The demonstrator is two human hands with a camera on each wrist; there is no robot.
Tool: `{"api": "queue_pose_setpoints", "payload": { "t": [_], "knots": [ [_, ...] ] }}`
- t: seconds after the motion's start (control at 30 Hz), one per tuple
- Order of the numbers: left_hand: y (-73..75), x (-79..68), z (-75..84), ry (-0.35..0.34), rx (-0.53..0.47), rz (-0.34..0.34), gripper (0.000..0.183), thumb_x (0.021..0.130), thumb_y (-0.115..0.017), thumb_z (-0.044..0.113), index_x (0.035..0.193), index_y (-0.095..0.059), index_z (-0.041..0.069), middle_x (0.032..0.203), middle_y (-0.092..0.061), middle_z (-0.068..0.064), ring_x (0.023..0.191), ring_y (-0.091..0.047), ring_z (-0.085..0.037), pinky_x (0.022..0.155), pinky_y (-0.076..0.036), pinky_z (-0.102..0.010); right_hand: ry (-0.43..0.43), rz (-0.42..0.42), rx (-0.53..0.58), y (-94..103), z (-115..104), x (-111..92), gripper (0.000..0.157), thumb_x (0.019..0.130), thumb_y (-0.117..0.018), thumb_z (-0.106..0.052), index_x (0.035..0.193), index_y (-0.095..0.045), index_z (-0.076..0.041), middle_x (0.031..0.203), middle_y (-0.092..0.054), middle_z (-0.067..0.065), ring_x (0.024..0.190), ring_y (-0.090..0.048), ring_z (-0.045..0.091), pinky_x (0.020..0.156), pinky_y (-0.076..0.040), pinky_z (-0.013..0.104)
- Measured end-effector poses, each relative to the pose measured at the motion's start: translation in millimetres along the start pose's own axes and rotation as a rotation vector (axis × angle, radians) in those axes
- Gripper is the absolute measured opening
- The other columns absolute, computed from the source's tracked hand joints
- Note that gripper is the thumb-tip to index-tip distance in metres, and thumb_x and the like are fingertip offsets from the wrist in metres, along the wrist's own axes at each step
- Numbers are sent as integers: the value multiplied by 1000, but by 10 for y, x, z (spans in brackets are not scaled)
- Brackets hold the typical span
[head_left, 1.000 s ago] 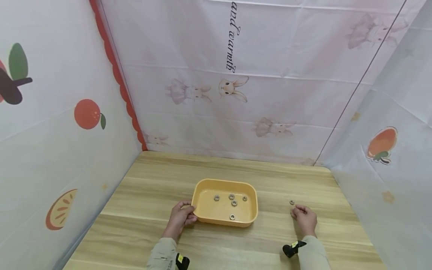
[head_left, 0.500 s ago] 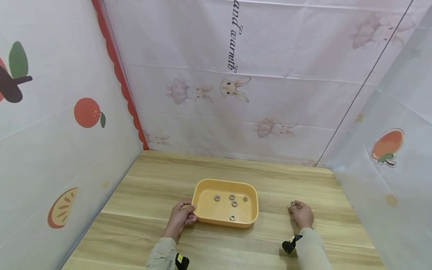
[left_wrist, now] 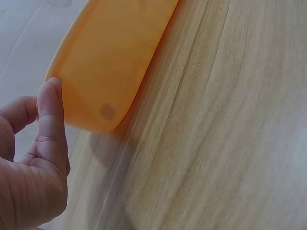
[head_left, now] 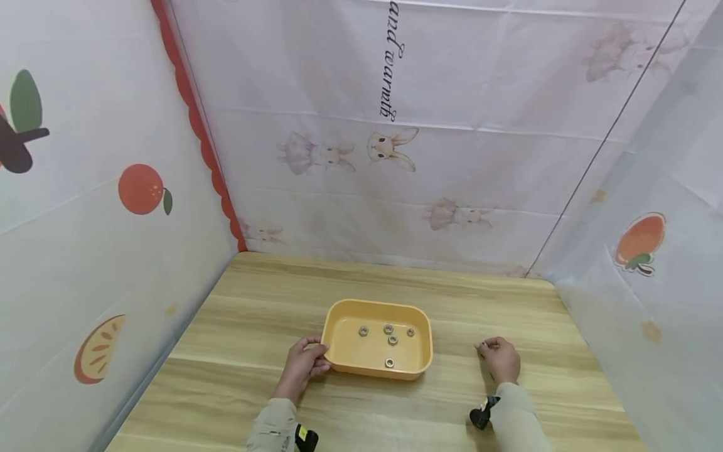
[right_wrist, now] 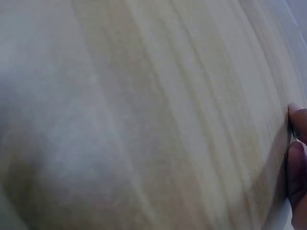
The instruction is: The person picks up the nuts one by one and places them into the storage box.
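A yellow rectangular tray (head_left: 361, 370) sits on the wooden table, with several metal hex nuts (head_left: 392, 339) spread over its floor. My left hand (head_left: 302, 365) pinches the tray's near-left rim, thumb on the outer wall in the left wrist view, where the translucent yellow side (left_wrist: 115, 57) fills the upper part. To the right of the tray, my right hand (head_left: 501, 360) pinches a small metal nut (head_left: 484, 343) between thumb and fingertips, low over the table; the fingers mostly cover it. Only the fingertips (right_wrist: 297, 158) enter the right wrist view, at its right edge.
The light wood table (head_left: 271, 282) ends at a printed cloth wall (head_left: 350, 207) behind. More cloth walls stand at the left (head_left: 68, 263) and the right (head_left: 666, 314). Each wrist carries a small black camera mount (head_left: 482, 414).
The nut that lay on the table right of the tray is now in my right hand's fingers. That hand has shifted slightly left, toward the tray. My left hand keeps its hold on the rim.
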State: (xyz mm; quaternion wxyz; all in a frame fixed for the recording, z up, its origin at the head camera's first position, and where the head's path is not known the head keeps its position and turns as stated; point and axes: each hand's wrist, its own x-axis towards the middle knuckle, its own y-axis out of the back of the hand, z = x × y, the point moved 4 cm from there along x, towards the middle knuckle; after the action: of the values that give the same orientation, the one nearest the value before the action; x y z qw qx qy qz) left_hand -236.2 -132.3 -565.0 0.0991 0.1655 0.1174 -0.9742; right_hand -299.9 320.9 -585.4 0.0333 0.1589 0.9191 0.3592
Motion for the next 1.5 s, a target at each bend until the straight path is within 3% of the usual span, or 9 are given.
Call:
{"api": "queue_pose_setpoints", "payload": {
  "t": [0.13, 0.27, 0.5, 0.7, 0.83, 1.07, 1.13, 1.27, 1.5],
  "knots": [
    [-7, 6, 5, 8, -1, -3, 35, 87, -60, 3, 117, -46, -9, 68, -62, -17, 53, -61, -16, 50, -55, -24, -24, 34, 57, 43, -4, -72, 24, 80, -72, -23, 84, -66, 0, 74, -64, 6, 66, -54, 18, 55, -42, 27],
    [-9, 0, 32, 0, 3, -5, 34, 87, -60, 4, 116, -46, -9, 68, -61, -16, 53, -61, -16, 51, -55, -24, -78, 54, 174, 79, -17, -140, 23, 82, -69, -18, 90, -66, 2, 76, -64, 6, 65, -56, 15, 54, -46, 24],
    [5, -15, 33, 5, 16, -6, 34, 88, -59, 2, 118, -45, -9, 68, -62, -17, 52, -60, -15, 50, -55, -24, -215, -12, 537, 49, -102, -332, 31, 83, -59, 2, 110, -55, 16, 80, -64, 8, 66, -62, 8, 61, -56, 23],
    [45, -4, 14, -5, 27, 8, 34, 89, -57, 4, 118, -46, -9, 70, -62, -19, 53, -61, -15, 49, -55, -24, -191, -113, 800, -109, -352, -469, 38, 85, -57, 8, 119, -45, 22, 84, -64, 12, 73, -66, 13, 75, -55, 29],
    [30, -7, 10, -9, 32, 1, 35, 89, -58, 4, 118, -46, -9, 70, -62, -19, 54, -61, -16, 49, -55, -24, -159, -149, 834, -195, -457, -506, 43, 84, -61, 6, 120, -45, 22, 97, -62, 22, 78, -66, 15, 79, -54, 30],
    [14, -10, -8, -14, 13, -7, 35, 88, -58, 3, 118, -45, -10, 70, -62, -19, 53, -61, -16, 49, -54, -24, -54, -234, 988, -414, -364, -396, 78, 66, -83, -28, 121, -49, 15, 107, -61, 19, 92, -65, 22, 84, -51, 31],
    [17, -11, -4, -24, 12, -7, 35, 88, -58, 3, 118, -45, -11, 69, -62, -19, 53, -60, -16, 48, -54, -24, -19, -237, 999, -393, -503, -431, 71, 69, -82, -22, 120, -50, 17, 105, -62, 21, 90, -65, 23, 83, -51, 33],
    [16, -13, -1, -12, 11, -5, 34, 87, -58, 2, 117, -46, -10, 70, -62, -19, 53, -61, -16, 48, -54, -24, 6, -227, 918, -287, -864, -566, 49, 78, -71, -4, 116, -50, 19, 99, -63, 23, 82, -66, 22, 75, -55, 33],
    [8, -11, -11, -7, 11, -12, 33, 88, -58, 2, 116, -46, -10, 70, -62, -19, 53, -61, -16, 49, -55, -24, -83, -262, 779, -309, -1180, -598, 41, 79, -69, 5, 116, -54, 14, 102, -63, 23, 80, -66, 18, 75, -56, 33]
  ]
}}
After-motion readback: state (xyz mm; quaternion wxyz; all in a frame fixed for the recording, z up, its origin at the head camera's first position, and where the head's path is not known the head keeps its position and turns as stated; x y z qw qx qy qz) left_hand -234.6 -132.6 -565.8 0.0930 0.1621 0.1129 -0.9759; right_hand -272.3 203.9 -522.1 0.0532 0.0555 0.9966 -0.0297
